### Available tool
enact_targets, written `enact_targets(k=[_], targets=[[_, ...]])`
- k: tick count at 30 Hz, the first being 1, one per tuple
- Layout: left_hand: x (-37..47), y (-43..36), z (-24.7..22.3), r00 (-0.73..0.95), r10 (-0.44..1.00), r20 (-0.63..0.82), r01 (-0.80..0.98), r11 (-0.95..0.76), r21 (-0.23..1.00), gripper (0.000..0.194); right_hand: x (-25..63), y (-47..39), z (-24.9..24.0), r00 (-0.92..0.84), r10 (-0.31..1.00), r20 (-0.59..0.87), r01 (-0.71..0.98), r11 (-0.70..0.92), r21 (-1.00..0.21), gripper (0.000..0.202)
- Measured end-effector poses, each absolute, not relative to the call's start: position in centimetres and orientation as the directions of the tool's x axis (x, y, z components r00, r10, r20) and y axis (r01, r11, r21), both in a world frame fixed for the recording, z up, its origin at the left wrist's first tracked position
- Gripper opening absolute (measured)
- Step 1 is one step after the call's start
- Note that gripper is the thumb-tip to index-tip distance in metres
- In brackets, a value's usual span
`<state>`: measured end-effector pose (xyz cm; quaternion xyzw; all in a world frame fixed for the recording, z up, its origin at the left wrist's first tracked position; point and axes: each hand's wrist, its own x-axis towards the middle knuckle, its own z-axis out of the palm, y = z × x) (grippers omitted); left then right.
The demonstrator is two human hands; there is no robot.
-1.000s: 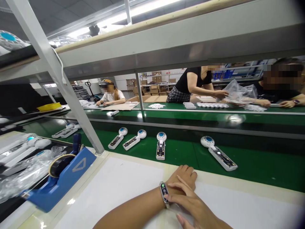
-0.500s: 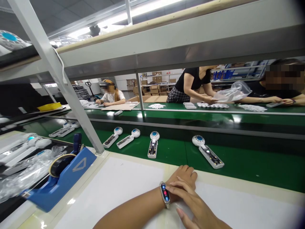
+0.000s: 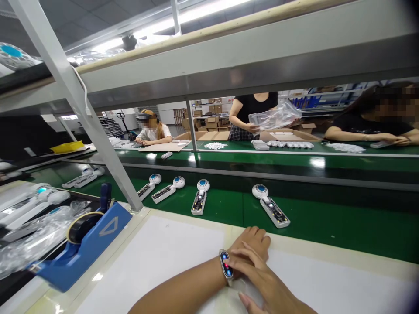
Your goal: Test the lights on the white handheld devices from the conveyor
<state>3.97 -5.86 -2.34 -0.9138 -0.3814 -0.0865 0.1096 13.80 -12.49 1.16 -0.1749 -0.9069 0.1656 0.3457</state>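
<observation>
Our left hand (image 3: 252,242) lies loose, empty; our half-open right hand (image 3: 266,281) touches the wristband (image 3: 227,271). Far devices (image 3: 199,203) lie uncovered, untouched.

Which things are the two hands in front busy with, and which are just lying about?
Busy with:
- wristband, on the left wrist
- right hand, a finger at its screen
- left hand, by the table edge

Lying about, it seems:
- blue tape dispenser
- white gadgets on the green belt
- clear plastic wrap

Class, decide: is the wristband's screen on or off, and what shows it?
On: the screen glows blue and red, by a fingertip of the right hand.
</observation>
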Motion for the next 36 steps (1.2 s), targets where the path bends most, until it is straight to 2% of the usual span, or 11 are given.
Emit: enact_targets(k=[5,10,19,25,30,36], targets=[[4.1,-5.8,-2.2,0.692,0.688,0.219,0.72,-0.679,-0.144,0.018,13.7,-12.5,1.3,-0.732,0.425,0.533,0.221,0.887,-0.405,0.052],[3.9,-5.9,-1.9,0.714,0.669,0.207,0.699,-0.698,-0.157,0.018,14.1,-12.6,1.1,-0.648,0.464,0.604,0.204,0.87,-0.449,0.05],[3.7,-6.4,-1.0,0.709,0.676,0.198,0.704,-0.692,-0.16,0.02,14.2,-12.4,0.7,-0.603,0.43,0.672,0.161,0.89,-0.426,0.042],[3.8,-6.5,-0.6,0.705,0.696,0.137,0.709,-0.694,-0.127,0.019,14.3,-12.3,1.2,-0.674,0.413,0.613,0.161,0.891,-0.424,0.046],[3.8,-6.6,-0.6,0.701,0.695,0.16,0.713,-0.685,-0.145,0.018,14.3,-12.4,1.3,-0.723,0.398,0.565,0.157,0.891,-0.426,0.045],[3.7,-6.6,-0.7,0.71,0.679,0.189,0.705,-0.688,-0.172,0.019,14.2,-12.5,1.1,-0.672,0.424,0.608,0.15,0.881,-0.449,0.046]])
